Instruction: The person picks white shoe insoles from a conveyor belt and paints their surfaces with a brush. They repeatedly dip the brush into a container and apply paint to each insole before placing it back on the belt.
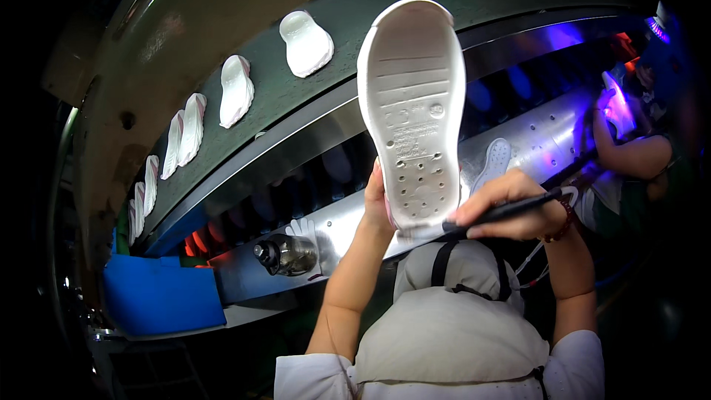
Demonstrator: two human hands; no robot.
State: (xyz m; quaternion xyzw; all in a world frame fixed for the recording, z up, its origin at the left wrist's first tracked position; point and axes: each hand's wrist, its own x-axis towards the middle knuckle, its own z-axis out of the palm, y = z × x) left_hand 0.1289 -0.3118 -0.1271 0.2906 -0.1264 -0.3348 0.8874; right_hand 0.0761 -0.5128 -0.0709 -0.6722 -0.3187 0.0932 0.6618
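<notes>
The left hand (376,196) grips a white sole (411,122), the right hand (511,187) a black brush (518,209) at its rim. Over toward the surface's (241,279) left edge stands a bottle (296,255).

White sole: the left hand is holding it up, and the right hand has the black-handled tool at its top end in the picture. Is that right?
Not quite: in the head view, the black-handled tool is at the bottom end of the white sole. The left hand does hold the sole up, and the right hand has the tool.
</notes>
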